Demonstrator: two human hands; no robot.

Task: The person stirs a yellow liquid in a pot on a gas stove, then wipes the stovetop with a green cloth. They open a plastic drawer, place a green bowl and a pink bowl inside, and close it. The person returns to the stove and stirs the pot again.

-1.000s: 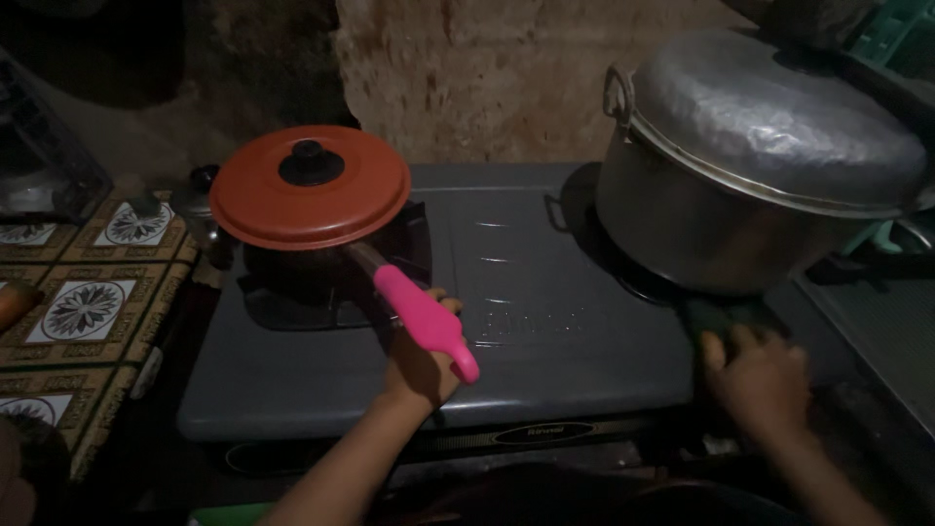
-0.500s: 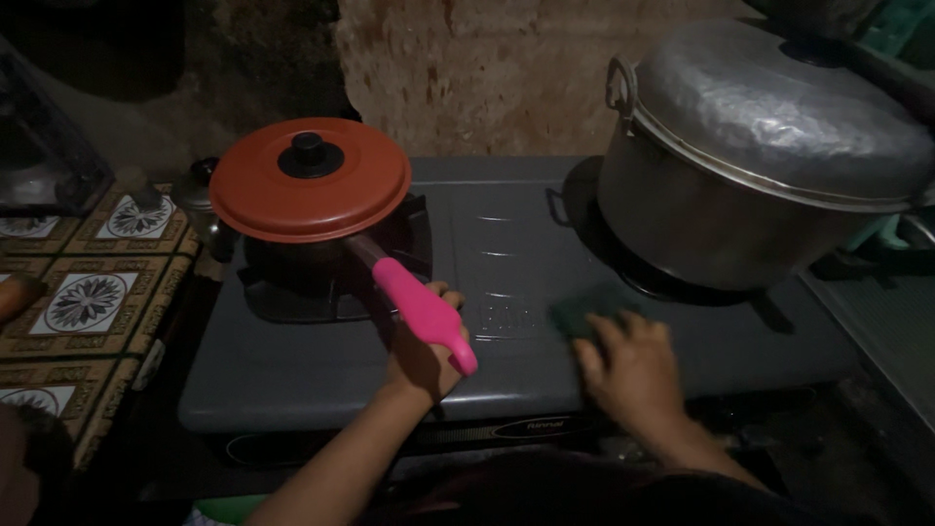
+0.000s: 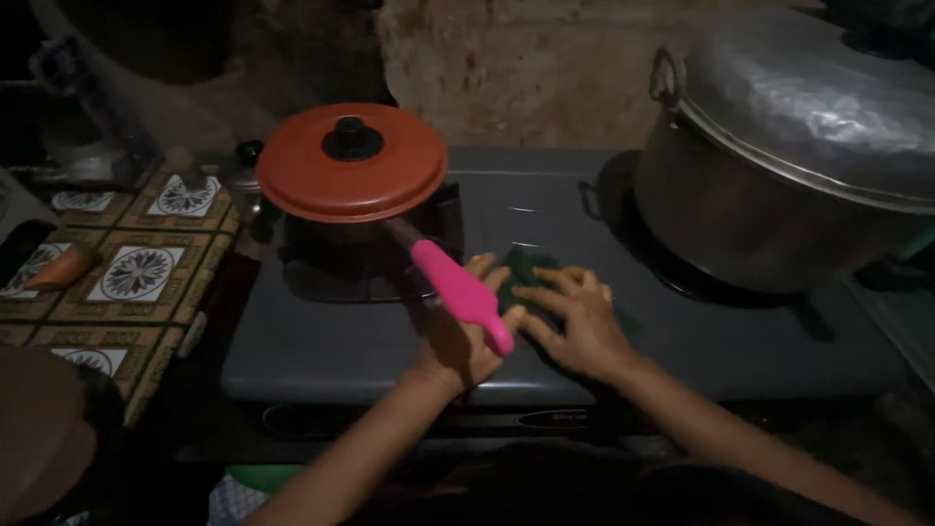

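Two bare forearms, no sleeves in view, left hand (image 3: 458, 341) bare, no glove, right hand (image 3: 577, 321) bare, no ring, watch or bracelet showing, short nails, dim light, finer detail too dark to tell

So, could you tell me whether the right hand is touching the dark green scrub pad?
Touching: the head view shows the right hand pressed flat on the dark green scrub pad.

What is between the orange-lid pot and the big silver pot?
In the head view, a bare stretch of grey stove top lies between the orange-lid pot and the big silver pot; nearer the front, both hands meet over a dark green scrubbing pad.
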